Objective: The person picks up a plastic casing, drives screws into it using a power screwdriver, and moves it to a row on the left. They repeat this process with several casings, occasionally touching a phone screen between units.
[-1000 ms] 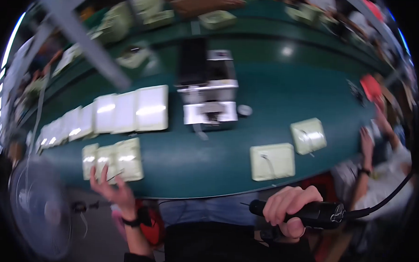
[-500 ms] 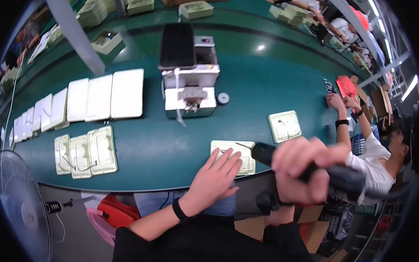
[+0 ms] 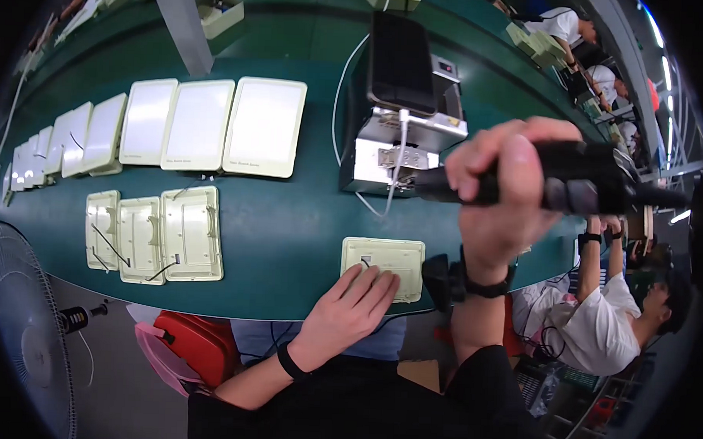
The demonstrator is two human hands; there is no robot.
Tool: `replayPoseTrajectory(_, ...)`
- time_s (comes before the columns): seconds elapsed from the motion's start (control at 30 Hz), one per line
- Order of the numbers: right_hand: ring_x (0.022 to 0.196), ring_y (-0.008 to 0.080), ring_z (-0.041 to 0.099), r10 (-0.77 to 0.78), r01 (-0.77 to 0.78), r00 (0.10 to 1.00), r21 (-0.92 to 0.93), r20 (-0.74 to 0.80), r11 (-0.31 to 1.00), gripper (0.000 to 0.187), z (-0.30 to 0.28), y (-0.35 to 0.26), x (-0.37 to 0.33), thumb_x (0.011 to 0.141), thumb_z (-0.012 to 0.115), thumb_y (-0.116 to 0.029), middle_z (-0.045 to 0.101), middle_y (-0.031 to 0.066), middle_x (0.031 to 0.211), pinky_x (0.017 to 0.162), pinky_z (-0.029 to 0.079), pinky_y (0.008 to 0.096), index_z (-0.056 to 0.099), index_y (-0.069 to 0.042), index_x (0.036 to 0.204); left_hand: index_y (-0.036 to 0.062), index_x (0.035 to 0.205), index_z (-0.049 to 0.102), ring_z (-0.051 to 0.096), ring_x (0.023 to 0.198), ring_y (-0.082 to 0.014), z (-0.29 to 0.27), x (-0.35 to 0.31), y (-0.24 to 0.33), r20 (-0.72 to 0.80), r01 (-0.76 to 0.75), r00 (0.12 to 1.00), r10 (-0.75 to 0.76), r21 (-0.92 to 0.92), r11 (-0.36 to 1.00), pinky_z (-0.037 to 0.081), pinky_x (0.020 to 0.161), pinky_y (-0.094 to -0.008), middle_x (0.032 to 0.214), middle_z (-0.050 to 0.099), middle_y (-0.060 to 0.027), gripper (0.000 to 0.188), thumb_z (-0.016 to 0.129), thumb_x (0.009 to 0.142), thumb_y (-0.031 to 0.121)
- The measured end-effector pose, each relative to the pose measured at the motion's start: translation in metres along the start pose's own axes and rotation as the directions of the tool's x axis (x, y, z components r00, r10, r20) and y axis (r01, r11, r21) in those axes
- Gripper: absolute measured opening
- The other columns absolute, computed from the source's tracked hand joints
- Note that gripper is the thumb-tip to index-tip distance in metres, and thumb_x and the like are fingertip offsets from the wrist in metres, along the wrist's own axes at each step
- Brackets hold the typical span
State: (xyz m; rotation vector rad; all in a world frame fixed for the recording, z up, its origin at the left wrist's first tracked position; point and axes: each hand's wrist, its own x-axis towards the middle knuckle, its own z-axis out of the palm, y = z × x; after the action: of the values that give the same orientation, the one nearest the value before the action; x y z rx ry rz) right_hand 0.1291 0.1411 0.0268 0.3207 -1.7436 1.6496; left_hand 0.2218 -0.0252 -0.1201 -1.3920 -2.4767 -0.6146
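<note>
My left hand point(image 3: 348, 316) rests, fingers stretched, on the near part of a pale cream plastic housing point(image 3: 389, 250) at the table's front edge. A short dark wire shows beside the fingertips. My right hand point(image 3: 503, 198) is wrapped round a black electric screwdriver point(image 3: 585, 173), held roughly level above the table. Its dark nose points left, at the front of a boxy metal screw feeder point(image 3: 369, 160). Whether the tip touches the feeder cannot be made out. A black smartphone point(image 3: 402, 62) leans on top of the feeder, with a white cable plugged in.
Three open cream housings point(image 3: 190, 233) with dark wires lie at left. Behind them runs a row of white panels point(image 3: 266, 127). A grey post point(image 3: 180, 24) rises from the table, and a fan point(image 3: 26, 332) stands at lower left. A co-worker in a white shirt point(image 3: 595, 325) sits at right.
My right hand has carried the screwdriver up and away from the housing, toward the screw feeder. My left hand stays on the housing. The whole view has shifted.
</note>
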Motion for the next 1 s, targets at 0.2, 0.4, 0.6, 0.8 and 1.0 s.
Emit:
replayPoseTrajectory(0.2, 0.046, 0.0156, 0.044, 0.118, -0.122, 0.991, 0.07, 0.063, 0.99, 0.025, 0.003, -0.012, -0.043, 0.1, 0.062, -0.022, 0.052, 0.0098, 0.074, 0.046, 0.043, 0.0344, 0.044, -0.008, 0.111, 0.0045, 0.125, 0.07, 0.058, 0.129, -0.0265, 0.002, -0.002, -0.007, -0.023, -0.018, 1.0, 0.017, -0.049, 0.999, 0.045, 0.116, -0.0422, 0.131, 0.063, -0.0074, 0.036, 0.064, 0.09, 0.016)
replayPoseTrajectory(0.4, 0.045, 0.0154, 0.042, 0.193, -0.194, 0.98, 0.018, 0.051, 0.981, 0.031, 0.008, -0.008, -0.063, 0.098, 0.065, -0.027, 0.052, 0.0095, 0.073, 0.045, 0.042, 0.0339, 0.042, -0.009, 0.108, 0.0063, 0.122, 0.072, 0.058, 0.13, -0.0279, 0.002, -0.003, -0.009, -0.006, -0.007, 1.0, 0.006, -0.095, 0.995, 0.046, 0.115, -0.0429, 0.132, 0.062, -0.0066, 0.035, 0.067, 0.089, 0.016)
replayPoseTrajectory(0.6, 0.053, 0.0169, 0.053, 0.264, -0.272, 0.961, 0.108, 0.085, 0.956, 0.035, 0.001, 0.002, -0.063, 0.101, 0.071, -0.022, 0.058, 0.0129, 0.078, 0.051, 0.049, 0.0346, 0.041, -0.006, 0.108, 0.0072, 0.116, 0.074, 0.058, 0.129, -0.0286, 0.005, -0.001, -0.007, -0.046, 0.023, 0.999, -0.03, -0.135, 0.991, 0.045, 0.116, -0.0415, 0.133, 0.062, -0.0062, 0.027, 0.067, 0.092, 0.017)
replayPoseTrajectory(0.8, 0.045, 0.0143, 0.042, 0.244, -0.243, 0.968, -0.018, 0.056, 0.97, 0.031, 0.01, 0.004, -0.067, 0.1, 0.064, -0.027, 0.052, 0.0096, 0.071, 0.045, 0.042, 0.0326, 0.04, -0.009, 0.103, 0.0043, 0.119, 0.073, 0.058, 0.128, -0.0276, 0.004, -0.001, -0.007, -0.042, 0.006, 0.999, -0.011, -0.112, 0.994, 0.046, 0.115, -0.0411, 0.131, 0.062, -0.0069, 0.03, 0.066, 0.094, 0.018)
replayPoseTrajectory(1.0, 0.047, 0.0147, 0.044, 0.194, -0.195, 0.978, 0.0, 0.071, 0.981, 0.027, 0.005, 0.008, -0.07, 0.1, 0.064, -0.024, 0.052, 0.0085, 0.071, 0.045, 0.042, 0.0324, 0.042, -0.008, 0.103, 0.0008, 0.127, 0.069, 0.058, 0.128, -0.0269, 0.003, -0.001, -0.007, -0.028, -0.007, 1.0, 0.005, -0.073, 0.997, 0.046, 0.114, -0.0419, 0.128, 0.064, -0.0079, 0.039, 0.065, 0.091, 0.016)
